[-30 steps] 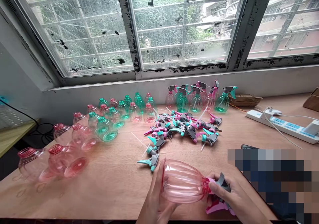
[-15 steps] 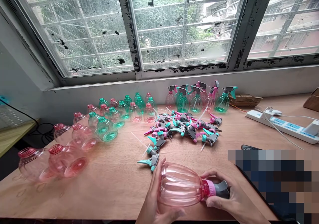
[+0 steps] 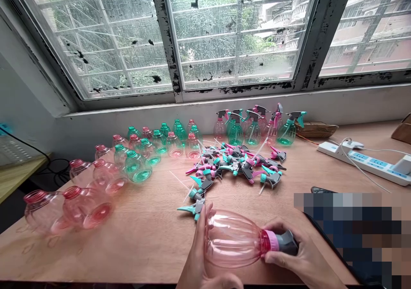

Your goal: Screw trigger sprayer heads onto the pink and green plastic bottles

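Note:
A clear pink spray bottle (image 3: 234, 239) lies on its side in front of me, its neck pointing right. My left hand (image 3: 205, 259) cups the base end, fingers flat against the bottom and the thumb below the body. At the neck, my right hand (image 3: 289, 248) grips the grey spray head (image 3: 287, 242) and its pink collar (image 3: 272, 240) between thumb and fingers. The collar sits against the bottle's red neck. Just beyond my left fingertips lies a loose grey and teal spray head (image 3: 195, 207).
A heap of loose spray heads (image 3: 237, 162) lies mid-table. Capless pink and green bottles (image 3: 138, 167) stand at left. Several fitted spray bottles (image 3: 253, 130) stand by the window wall. A power strip (image 3: 369, 160) and a dark-edged device (image 3: 334, 242), mostly blurred out, are at right.
The grey spray head has turned a little about the bottle's axis in my right hand. My left thumb has moved slightly away from the bottle body.

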Demonstrator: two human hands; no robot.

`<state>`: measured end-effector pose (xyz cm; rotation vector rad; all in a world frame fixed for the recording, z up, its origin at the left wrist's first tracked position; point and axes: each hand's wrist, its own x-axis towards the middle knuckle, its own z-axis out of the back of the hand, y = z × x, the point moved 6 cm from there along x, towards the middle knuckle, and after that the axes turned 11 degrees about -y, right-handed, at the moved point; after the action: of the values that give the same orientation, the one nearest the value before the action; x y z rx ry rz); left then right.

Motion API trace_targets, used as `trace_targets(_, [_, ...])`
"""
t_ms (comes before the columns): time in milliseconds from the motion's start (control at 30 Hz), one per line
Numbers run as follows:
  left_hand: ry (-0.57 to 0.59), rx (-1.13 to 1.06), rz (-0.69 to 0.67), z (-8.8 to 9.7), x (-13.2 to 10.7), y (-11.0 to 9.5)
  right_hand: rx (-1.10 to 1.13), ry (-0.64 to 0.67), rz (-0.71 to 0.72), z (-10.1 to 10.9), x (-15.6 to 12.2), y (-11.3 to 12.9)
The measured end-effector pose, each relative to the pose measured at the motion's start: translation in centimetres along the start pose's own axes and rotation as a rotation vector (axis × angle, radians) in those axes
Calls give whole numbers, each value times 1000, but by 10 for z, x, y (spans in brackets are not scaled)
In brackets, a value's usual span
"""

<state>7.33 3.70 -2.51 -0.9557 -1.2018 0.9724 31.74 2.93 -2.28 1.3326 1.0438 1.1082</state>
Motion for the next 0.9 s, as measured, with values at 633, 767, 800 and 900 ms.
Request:
trace_targets(633, [-64,1,-32,2,0,-8,45,-23,-89,0,1,0])
trace_targets(767, [-6,-53,6,2,1,-6,-18,-99,19,4,-1,1])
trace_targets(800, [4,-80,25,3,1,-5,-21,-105,37,4,-2,1])
trace_targets(900, [20,-130,81,3,1,-5,-9,-91,42,4,-3,-2])
